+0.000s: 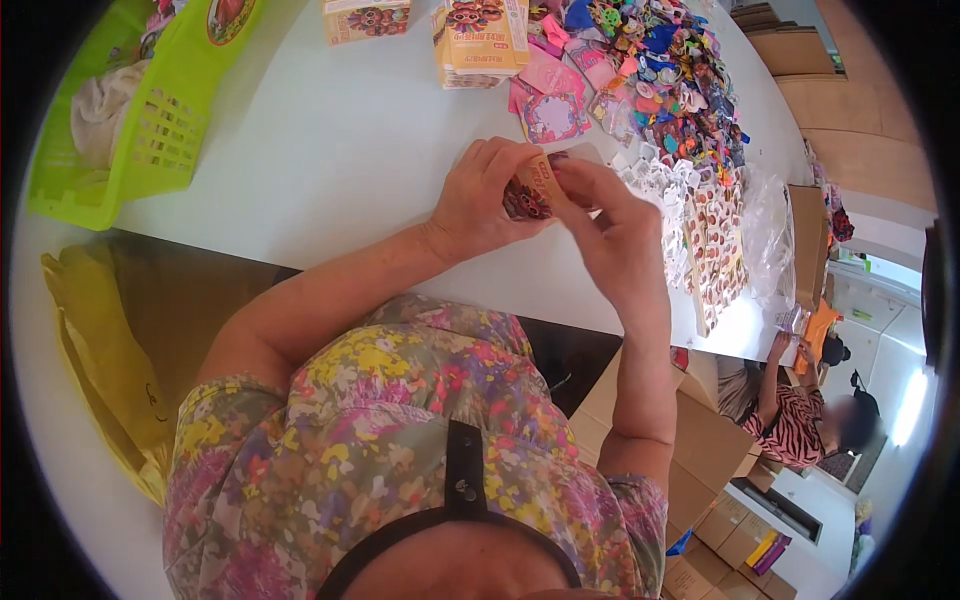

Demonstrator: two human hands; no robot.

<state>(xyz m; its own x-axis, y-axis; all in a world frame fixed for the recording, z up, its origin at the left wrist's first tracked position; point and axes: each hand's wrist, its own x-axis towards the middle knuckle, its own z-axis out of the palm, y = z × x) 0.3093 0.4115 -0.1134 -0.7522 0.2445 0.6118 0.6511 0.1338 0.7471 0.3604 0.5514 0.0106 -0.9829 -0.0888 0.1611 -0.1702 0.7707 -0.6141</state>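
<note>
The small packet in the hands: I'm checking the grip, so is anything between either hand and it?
Nothing visible is. The left hand and the right hand both grip the small packet directly with their fingertips, holding it above the white table. The heap of small colourful items lies beyond, apart from it.

A single fisheye view from a head-worn camera looks steeply down, close over the white table's (330,150) near edge.

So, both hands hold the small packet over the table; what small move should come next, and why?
Probably slip it fully into the clear sleeve: the left hand and right hand pinch the packet together, and the sleeve seems only partly over it.
</note>
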